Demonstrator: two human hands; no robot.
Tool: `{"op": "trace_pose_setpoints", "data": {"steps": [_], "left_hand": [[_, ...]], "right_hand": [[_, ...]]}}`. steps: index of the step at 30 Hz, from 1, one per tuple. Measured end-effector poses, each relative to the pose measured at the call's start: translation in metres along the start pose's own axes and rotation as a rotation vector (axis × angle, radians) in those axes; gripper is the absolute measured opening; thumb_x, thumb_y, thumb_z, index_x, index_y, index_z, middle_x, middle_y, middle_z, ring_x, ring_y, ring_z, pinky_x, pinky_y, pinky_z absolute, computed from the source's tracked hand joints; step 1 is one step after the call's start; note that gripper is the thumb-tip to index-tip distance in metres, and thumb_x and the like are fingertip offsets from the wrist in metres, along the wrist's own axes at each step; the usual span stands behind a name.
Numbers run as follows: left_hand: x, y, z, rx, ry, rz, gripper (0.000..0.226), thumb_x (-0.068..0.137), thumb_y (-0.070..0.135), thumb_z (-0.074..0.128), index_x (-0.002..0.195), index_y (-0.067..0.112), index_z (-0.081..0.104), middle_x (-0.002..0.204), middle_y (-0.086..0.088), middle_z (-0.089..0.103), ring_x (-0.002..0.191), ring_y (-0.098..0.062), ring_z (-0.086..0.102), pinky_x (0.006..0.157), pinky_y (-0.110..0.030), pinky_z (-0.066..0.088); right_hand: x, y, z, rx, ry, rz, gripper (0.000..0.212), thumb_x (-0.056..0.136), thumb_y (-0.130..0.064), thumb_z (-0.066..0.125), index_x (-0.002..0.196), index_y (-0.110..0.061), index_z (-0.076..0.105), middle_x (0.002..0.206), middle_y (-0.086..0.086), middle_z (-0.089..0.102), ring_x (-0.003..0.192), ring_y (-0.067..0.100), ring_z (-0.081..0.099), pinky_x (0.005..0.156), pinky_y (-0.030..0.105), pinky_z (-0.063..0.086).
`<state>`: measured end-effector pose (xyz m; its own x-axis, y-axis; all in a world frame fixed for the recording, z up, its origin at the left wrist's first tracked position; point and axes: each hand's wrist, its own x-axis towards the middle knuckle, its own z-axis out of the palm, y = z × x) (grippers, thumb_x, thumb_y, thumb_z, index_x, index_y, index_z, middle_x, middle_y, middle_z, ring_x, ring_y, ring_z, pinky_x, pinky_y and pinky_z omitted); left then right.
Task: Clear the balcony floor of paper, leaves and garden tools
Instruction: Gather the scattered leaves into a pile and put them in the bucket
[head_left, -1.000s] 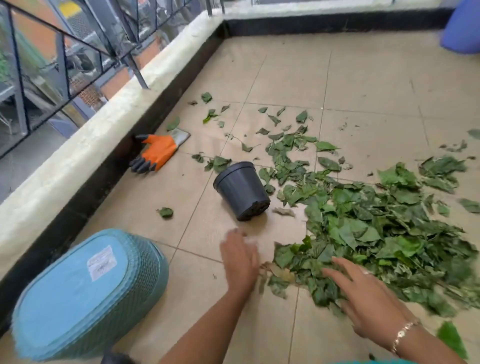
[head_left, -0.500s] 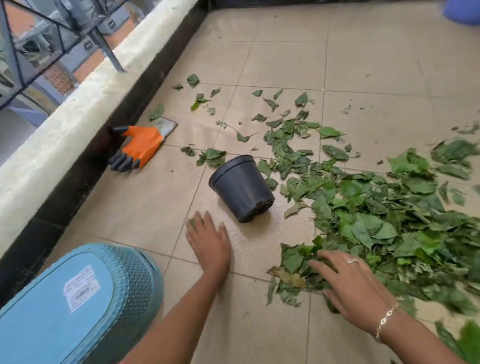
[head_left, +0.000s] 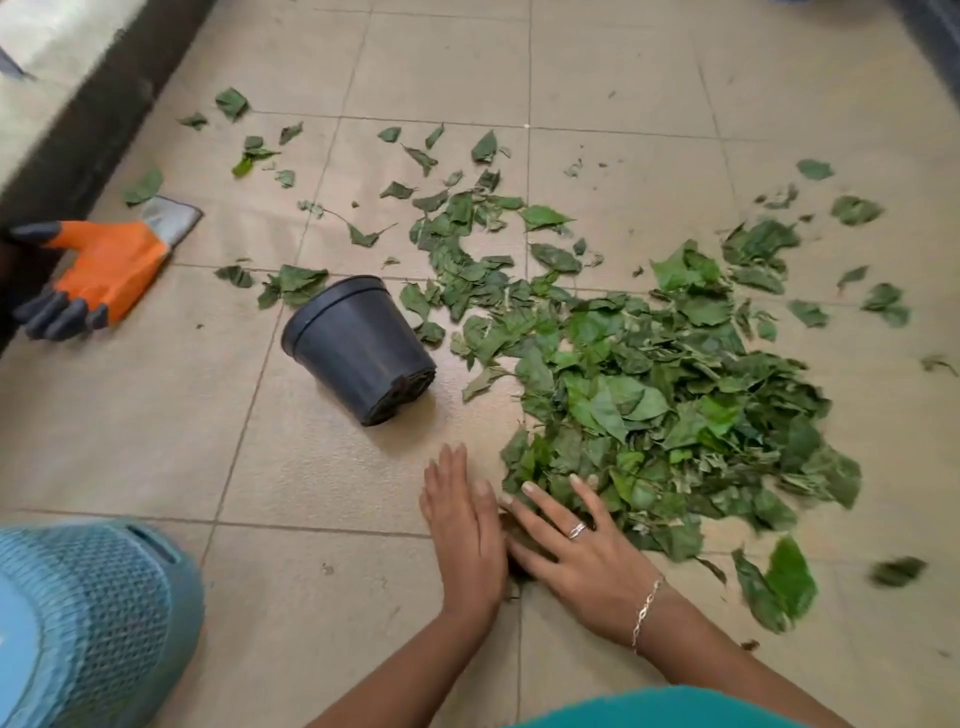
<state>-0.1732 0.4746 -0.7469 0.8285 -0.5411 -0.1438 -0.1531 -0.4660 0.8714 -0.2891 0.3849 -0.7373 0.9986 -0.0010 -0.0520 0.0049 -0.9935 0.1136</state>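
balcony floor (head_left: 337, 582), beige tile, contents as found:

1. leaves (head_left: 649, 395): green, one broad heap on the tiles right of centre, loose ones trailing off toward the far side and the ledge (head_left: 47, 57). judged very light, limp and thin, likely to slip apart and flutter if lifted loosely. best taken by scooping from the low near edge, palms closing in from both sides, then a firm squeeze. a pinch would lift only a few.

2. left hand (head_left: 467, 514): flat on bare tile just beside the heap's near edge, fingers (head_left: 452, 467) straight and close together, holding nothing.

3. right hand (head_left: 576, 540): lying on the heap's near edge, fingers (head_left: 540, 499) straight and spread, pressing leaves down, nothing gripped. ring and bracelet (head_left: 647, 608) worn. the two hands touch along their inner sides.

4. pot (head_left: 358, 348): black plastic, tipped on its side, mouth toward the ledge, beyond the left hand and touching the heap's left fringe. judged light and stiff. take by the rim.

5. glove (head_left: 104, 270): orange with dark fingertips, flat on the tile near the ledge, well apart from both hands. soft, easy to pinch at the cuff.

6. basket (head_left: 93, 613): blue mesh plastic, near left corner, only partly in view. whether it stands upright cannot be told.

7. paper: none made out.

judged step: gathering the heap for a first scoop. most of the clearing not yet done.
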Motion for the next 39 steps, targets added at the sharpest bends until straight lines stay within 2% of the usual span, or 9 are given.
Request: {"op": "trace_pose_setpoints", "data": {"steps": [5, 10, 15, 20, 22, 28, 31, 35, 39], "left_hand": [[-0.006, 0.020, 0.046, 0.047, -0.131, 0.102, 0.086, 0.082, 0.075, -0.001, 0.147, 0.022, 0.018, 0.155, 0.005, 0.010, 0.145, -0.009, 0.001, 0.114, -0.018, -0.011], [0.034, 0.049, 0.088, 0.039, -0.296, 0.214, 0.095, 0.080, 0.077, 0.001, 0.149, 0.013, 0.009, 0.158, -0.001, 0.006, 0.143, -0.006, -0.004, 0.119, -0.029, -0.005], [0.099, 0.055, 0.091, 0.091, -0.274, 0.395, 0.068, 0.092, 0.051, 0.015, 0.148, 0.013, 0.018, 0.156, 0.000, 0.014, 0.145, -0.014, 0.007, 0.119, -0.032, 0.003], [0.130, 0.047, 0.088, 0.245, -0.255, 0.504, 0.065, 0.094, 0.045, 0.020, 0.146, 0.007, 0.027, 0.153, -0.011, 0.028, 0.143, -0.024, 0.020, 0.119, -0.039, 0.008], [0.130, 0.048, 0.090, 0.301, -0.264, 0.518, 0.067, 0.093, 0.049, 0.020, 0.146, 0.009, 0.027, 0.154, -0.009, 0.026, 0.144, -0.024, 0.018, 0.119, -0.038, 0.005], [0.130, 0.047, 0.091, 0.367, -0.255, 0.554, 0.070, 0.092, 0.052, 0.017, 0.146, 0.009, 0.028, 0.154, -0.009, 0.024, 0.145, -0.024, 0.014, 0.118, -0.036, -0.001], [0.130, 0.047, 0.090, 0.367, -0.251, 0.561, 0.070, 0.092, 0.052, 0.015, 0.145, 0.008, 0.029, 0.154, -0.011, 0.024, 0.144, -0.024, 0.014, 0.117, -0.035, -0.001], [0.129, 0.047, 0.089, 0.336, -0.255, 0.554, 0.068, 0.093, 0.050, 0.015, 0.145, 0.009, 0.029, 0.154, -0.009, 0.024, 0.145, -0.023, 0.011, 0.118, -0.034, -0.002], [0.128, 0.048, 0.088, 0.218, -0.273, 0.506, 0.064, 0.094, 0.047, 0.018, 0.145, 0.009, 0.031, 0.154, -0.009, 0.025, 0.145, -0.021, 0.011, 0.119, -0.037, 0.002]], "right_hand": [[-0.017, 0.043, 0.004, -0.085, -0.092, 0.094, 0.046, 0.082, -0.026, 0.037, 0.123, -0.019, 0.055, 0.136, 0.007, 0.051, 0.134, 0.026, 0.030, 0.101, 0.062, 0.021], [-0.015, 0.106, 0.003, -0.184, -0.191, 0.159, 0.048, 0.081, -0.024, 0.037, 0.123, -0.018, 0.059, 0.137, 0.008, 0.051, 0.136, 0.027, 0.025, 0.107, 0.062, 0.003], [-0.002, 0.185, -0.015, -0.229, -0.458, 0.322, 0.064, 0.097, -0.029, 0.038, 0.147, -0.031, -0.002, 0.150, 0.002, -0.022, 0.141, 0.026, -0.018, 0.104, 0.061, -0.015], [-0.013, 0.176, -0.026, -0.154, -0.227, 0.532, 0.065, 0.088, -0.031, 0.053, 0.145, -0.024, 0.024, 0.154, 0.008, 0.008, 0.142, 0.030, 0.008, 0.108, 0.063, 0.000], [-0.037, 0.122, -0.013, -0.112, -0.090, 0.381, 0.068, 0.075, -0.019, 0.057, 0.139, -0.017, 0.034, 0.149, 0.013, 0.024, 0.135, 0.030, 0.023, 0.106, 0.063, 0.009], [-0.107, 0.027, 0.017, 0.093, -0.108, -0.126, 0.040, 0.098, -0.025, 0.027, 0.135, -0.018, 0.040, 0.143, 0.007, 0.043, 0.133, 0.025, 0.037, 0.113, 0.050, 0.009], [-0.096, 0.093, 0.027, -0.015, -0.105, 0.043, 0.049, 0.088, -0.023, 0.047, 0.135, -0.014, 0.036, 0.140, 0.007, 0.046, 0.128, 0.025, 0.046, 0.113, 0.050, 0.013], [-0.065, 0.168, -0.008, -0.067, -0.121, 0.571, 0.068, 0.077, -0.018, 0.070, 0.138, -0.013, 0.038, 0.144, 0.011, 0.039, 0.132, 0.030, 0.038, 0.108, 0.052, 0.020], [-0.010, 0.097, -0.036, 0.533, -0.079, 0.634, 0.045, 0.088, -0.002, 0.047, 0.128, -0.023, 0.053, 0.119, 0.000, 0.059, 0.107, 0.018, 0.053, 0.095, 0.036, 0.047]]}}
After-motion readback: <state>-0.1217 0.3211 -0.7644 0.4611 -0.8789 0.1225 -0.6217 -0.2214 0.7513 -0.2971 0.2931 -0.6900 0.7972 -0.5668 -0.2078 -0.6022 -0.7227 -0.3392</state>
